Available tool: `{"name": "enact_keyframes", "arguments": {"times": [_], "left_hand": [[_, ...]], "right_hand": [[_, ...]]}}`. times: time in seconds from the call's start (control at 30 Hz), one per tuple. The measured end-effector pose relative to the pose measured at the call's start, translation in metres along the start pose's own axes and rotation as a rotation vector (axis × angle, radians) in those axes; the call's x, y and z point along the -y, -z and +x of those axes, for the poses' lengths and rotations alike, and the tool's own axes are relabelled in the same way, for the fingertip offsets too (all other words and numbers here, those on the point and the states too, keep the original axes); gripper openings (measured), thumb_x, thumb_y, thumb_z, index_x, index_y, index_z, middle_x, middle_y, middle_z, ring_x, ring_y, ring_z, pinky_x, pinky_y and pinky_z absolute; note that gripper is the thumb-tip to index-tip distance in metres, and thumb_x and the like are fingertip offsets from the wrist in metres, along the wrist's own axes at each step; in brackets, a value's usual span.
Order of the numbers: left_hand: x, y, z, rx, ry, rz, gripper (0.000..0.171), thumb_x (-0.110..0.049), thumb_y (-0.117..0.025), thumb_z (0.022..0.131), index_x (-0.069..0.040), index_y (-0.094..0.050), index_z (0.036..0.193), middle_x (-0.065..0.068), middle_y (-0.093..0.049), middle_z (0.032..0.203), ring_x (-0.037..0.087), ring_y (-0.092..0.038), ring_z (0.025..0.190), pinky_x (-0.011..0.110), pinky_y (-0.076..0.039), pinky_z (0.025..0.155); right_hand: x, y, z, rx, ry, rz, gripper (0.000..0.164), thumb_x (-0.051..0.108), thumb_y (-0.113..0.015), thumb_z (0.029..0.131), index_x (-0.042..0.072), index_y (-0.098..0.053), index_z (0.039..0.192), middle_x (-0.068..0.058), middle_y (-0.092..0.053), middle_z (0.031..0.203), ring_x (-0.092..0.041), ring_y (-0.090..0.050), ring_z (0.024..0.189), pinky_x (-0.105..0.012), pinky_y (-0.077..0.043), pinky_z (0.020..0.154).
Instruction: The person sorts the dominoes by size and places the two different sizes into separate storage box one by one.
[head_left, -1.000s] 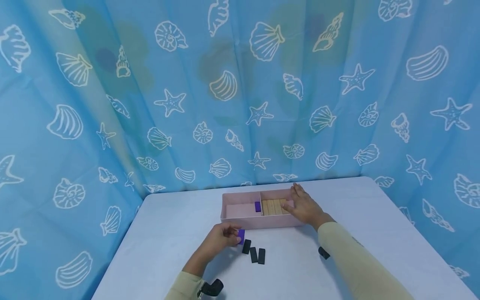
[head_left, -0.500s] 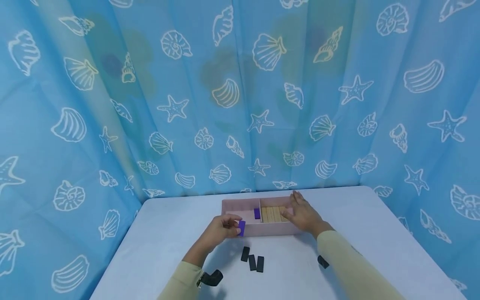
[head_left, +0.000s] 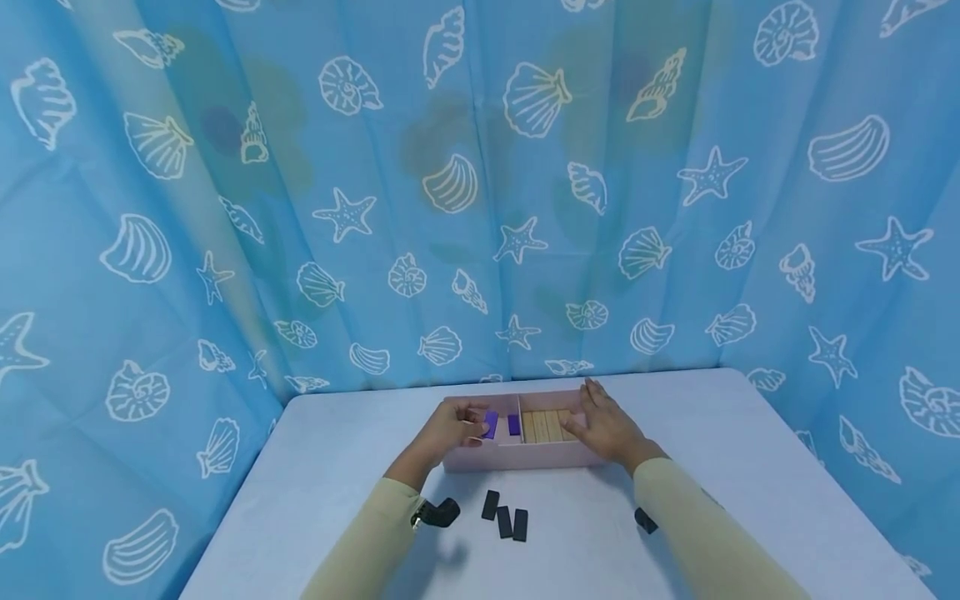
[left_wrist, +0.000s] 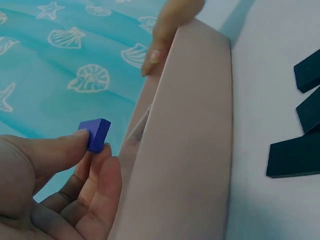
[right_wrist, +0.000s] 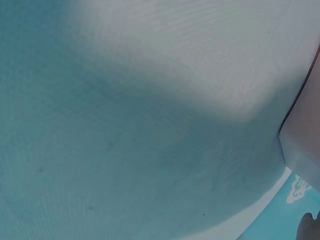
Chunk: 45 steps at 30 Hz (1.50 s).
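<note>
Purple block, being pinched in half-curled left hand, hovering above pink box, with second purple block lying just right of that hand, with right hand, straight-fingered, resting at box end beside wooden blocks.

Left hand pinching purple block, box

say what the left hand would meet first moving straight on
Probably the purple rectangular block beside the divider inside the pink rectangular box, though the left hand may pass above; depth is unclear.
</note>
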<state>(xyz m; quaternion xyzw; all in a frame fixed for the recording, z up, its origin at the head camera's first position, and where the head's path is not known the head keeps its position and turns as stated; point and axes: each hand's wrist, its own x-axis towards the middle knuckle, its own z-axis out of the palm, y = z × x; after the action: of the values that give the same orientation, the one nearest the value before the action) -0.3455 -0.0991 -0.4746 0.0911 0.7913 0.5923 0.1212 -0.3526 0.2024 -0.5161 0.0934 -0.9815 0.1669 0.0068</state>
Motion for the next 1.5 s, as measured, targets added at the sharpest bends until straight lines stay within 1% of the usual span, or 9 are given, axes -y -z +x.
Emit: {"name": "enact_keyframes", "arguments": {"times": [0.2,0.57,0.8,0.97,1.03,1.13,1.23,1.33,1.5], "left_hand": [[-0.009,-0.001,0.015,-0.006,0.043,0.016,0.036,0.001,-0.065,0.091,-0.002,-0.062,0.127,0.012,-0.061,0.102,0.022,-0.066,0.086,0.035,-0.058,0.074],[0.002,-0.007,0.036,-0.016,0.137,0.028,0.031,-0.001,-0.067,0.089,0.003,-0.062,0.120,0.012,-0.065,0.099,0.023,-0.068,0.084,0.036,-0.058,0.073],[0.005,-0.017,0.040,-0.043,0.205,0.131,0.027,-0.005,-0.068,0.090,0.004,-0.064,0.115,0.011,-0.066,0.093,0.023,-0.068,0.080,0.034,-0.058,0.071],[0.010,-0.020,0.050,-0.071,0.207,0.291,0.010,-0.010,-0.070,0.090,-0.002,-0.070,0.096,0.005,-0.065,0.085,0.018,-0.061,0.077,0.032,-0.053,0.072],[0.012,-0.021,0.054,-0.081,0.199,0.315,0.007,-0.009,-0.070,0.090,-0.003,-0.069,0.089,0.004,-0.063,0.082,0.019,-0.058,0.075,0.031,-0.050,0.068],[0.015,-0.024,0.059,-0.103,0.235,0.274,0.007,-0.008,-0.068,0.091,-0.004,-0.068,0.086,0.006,-0.063,0.079,0.020,-0.059,0.072,0.030,-0.049,0.063],[0.018,-0.026,0.062,-0.128,0.309,0.188,0.011,-0.013,-0.061,0.096,-0.004,-0.066,0.093,0.009,-0.065,0.079,0.021,-0.065,0.068,0.031,-0.054,0.061],[0.021,-0.028,0.065,-0.141,0.351,0.126,0.015,-0.015,-0.055,0.100,-0.002,-0.063,0.100,0.012,-0.066,0.081,0.024,-0.069,0.066,0.034,-0.057,0.060],[0.023,-0.030,0.069,-0.169,0.378,0.117,0.013,-0.005,-0.059,0.095,0.001,-0.061,0.106,0.013,-0.066,0.082,0.024,-0.069,0.066,0.034,-0.058,0.060]], "right_hand": [[0.001,0.002,0.001,-0.010,0.003,-0.003,0.092,0.064,-0.039,0.095,-0.002,-0.012,0.154,-0.019,-0.005,0.161,-0.038,-0.005,0.146,-0.054,-0.014,0.114],[0.002,0.000,-0.001,0.008,-0.003,-0.003,0.090,0.061,-0.040,0.096,-0.002,-0.011,0.153,-0.019,-0.005,0.161,-0.038,-0.005,0.146,-0.054,-0.014,0.114],[0.002,-0.003,0.000,0.015,-0.014,-0.001,0.094,0.067,-0.036,0.094,-0.002,-0.011,0.154,-0.019,-0.004,0.161,-0.038,-0.004,0.146,-0.055,-0.014,0.114],[-0.002,-0.002,0.003,0.002,-0.003,0.008,0.092,0.064,-0.039,0.095,-0.003,-0.012,0.153,-0.019,-0.005,0.161,-0.038,-0.005,0.146,-0.055,-0.013,0.114],[-0.004,-0.002,0.003,-0.009,0.003,0.006,0.092,0.063,-0.040,0.095,-0.004,-0.013,0.153,-0.020,-0.006,0.160,-0.038,-0.005,0.146,-0.055,-0.013,0.113],[-0.006,-0.002,0.004,-0.012,0.002,0.003,0.092,0.063,-0.041,0.095,-0.004,-0.014,0.153,-0.020,-0.006,0.160,-0.039,-0.006,0.146,-0.055,-0.013,0.113],[-0.006,-0.003,0.005,-0.001,-0.005,0.005,0.092,0.063,-0.040,0.095,-0.004,-0.013,0.153,-0.020,-0.006,0.160,-0.039,-0.006,0.146,-0.056,-0.013,0.113],[-0.005,-0.003,0.004,0.005,-0.010,0.005,0.093,0.063,-0.040,0.095,-0.003,-0.013,0.153,-0.020,-0.006,0.160,-0.039,-0.007,0.146,-0.055,-0.013,0.113],[-0.004,-0.002,0.003,0.007,-0.016,0.001,0.093,0.064,-0.040,0.094,-0.002,-0.013,0.153,-0.018,-0.005,0.161,-0.037,-0.006,0.146,-0.054,-0.013,0.114]]}}
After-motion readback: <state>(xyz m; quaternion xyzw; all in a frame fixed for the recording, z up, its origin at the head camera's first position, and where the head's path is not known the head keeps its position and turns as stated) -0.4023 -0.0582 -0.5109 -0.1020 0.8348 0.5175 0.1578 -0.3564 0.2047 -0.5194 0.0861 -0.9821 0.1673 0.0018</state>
